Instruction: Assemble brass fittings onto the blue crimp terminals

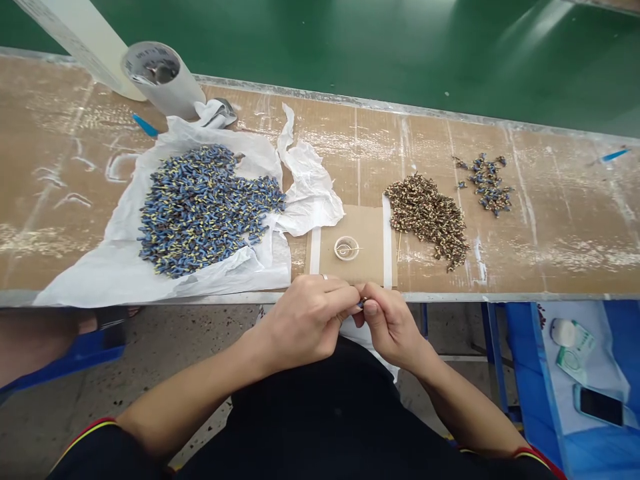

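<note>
you've got your left hand (315,317) and right hand (395,328) both pinching a tiny bluish piece (361,304) by the counter (555,233), near the little cup (346,258).

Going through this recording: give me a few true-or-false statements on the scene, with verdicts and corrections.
1. The blue-and-yellow pile lies on white paper. True.
2. The brown pile is left of the small cup. False: the brown pile is right of the small cup.
3. The left hand and right hand meet at a small piece. True.
4. The phone lies on the bench. False: the phone lies below the bench edge, at right.
</note>
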{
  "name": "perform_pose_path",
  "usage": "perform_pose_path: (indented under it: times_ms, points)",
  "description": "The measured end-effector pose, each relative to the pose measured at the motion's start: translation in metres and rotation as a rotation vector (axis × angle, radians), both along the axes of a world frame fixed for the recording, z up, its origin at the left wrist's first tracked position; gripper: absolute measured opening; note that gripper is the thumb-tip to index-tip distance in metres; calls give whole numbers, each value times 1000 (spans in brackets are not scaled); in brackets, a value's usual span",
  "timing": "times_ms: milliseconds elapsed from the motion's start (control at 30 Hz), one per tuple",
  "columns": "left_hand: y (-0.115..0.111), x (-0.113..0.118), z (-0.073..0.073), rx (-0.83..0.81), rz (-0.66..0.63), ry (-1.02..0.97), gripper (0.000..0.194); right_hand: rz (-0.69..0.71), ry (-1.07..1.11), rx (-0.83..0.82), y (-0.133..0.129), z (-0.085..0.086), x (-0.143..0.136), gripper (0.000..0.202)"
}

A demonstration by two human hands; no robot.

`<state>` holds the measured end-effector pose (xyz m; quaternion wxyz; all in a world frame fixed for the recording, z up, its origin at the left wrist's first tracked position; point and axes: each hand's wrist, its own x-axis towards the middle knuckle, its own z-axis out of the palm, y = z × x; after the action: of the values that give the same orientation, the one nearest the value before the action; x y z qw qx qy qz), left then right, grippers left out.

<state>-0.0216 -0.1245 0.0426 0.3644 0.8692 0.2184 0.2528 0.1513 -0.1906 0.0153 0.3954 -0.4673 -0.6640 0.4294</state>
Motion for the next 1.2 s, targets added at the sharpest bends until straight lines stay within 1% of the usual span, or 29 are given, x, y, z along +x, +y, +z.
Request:
perform_pose_path:
  times_ms: [200, 267, 333, 433, 533, 600, 667, 733, 800, 933, 1033, 1100, 1133, 1167, 1200]
  points:
    - [-1, -2, -3, 23, 16, 46, 22, -6, -85, 20, 1, -3, 0, 32]
    - [-1, -2, -4, 33, 20, 67, 22, 2, -82, -16, 2, -3, 0, 31]
    - [-1, -1, -3, 11, 45, 99, 21, -2, -21, -79, 4, -3, 1, 30]
    - [-1, 1, -1, -124, 89, 133, 23, -59, 123, -179, 4, -4, 1, 34]
    - [-1, 4, 2, -337, 80, 108, 27, -132, 232, -232, 1, -5, 0, 42]
    - [-1, 5, 3, -452, 77, 92, 28, -171, 295, -258, -1, -6, -1, 43]
    - [-1, 5, 2, -517, 86, 92, 29, -197, 348, -280, -2, -5, -1, 42]
    - [-2, 5, 1, -531, 92, 101, 28, -216, 372, -274, -2, -4, -1, 41]
    - [-3, 5, 0, -483, 100, 127, 28, -223, 349, -265, -1, -3, 0, 35]
    - [-6, 9, -4, -237, 135, 217, 24, -257, 214, -233, 4, 2, 0, 19]
    - [-2, 12, -7, -123, 77, 235, 21, -281, 152, -155, 9, 7, -2, 17]
    - [9, 5, -11, -72, 57, 210, 16, -284, 100, -111, 13, 7, 3, 16]
    - [17, -3, -13, -33, 93, 195, 17, -296, 57, -95, 14, 5, 9, 16]
    - [27, -14, -16, 40, 213, 159, 22, -321, 6, -81, 15, 3, 19, 16]
    - [40, -28, -19, 111, 367, 132, 25, -366, -54, -71, 16, 0, 32, 16]
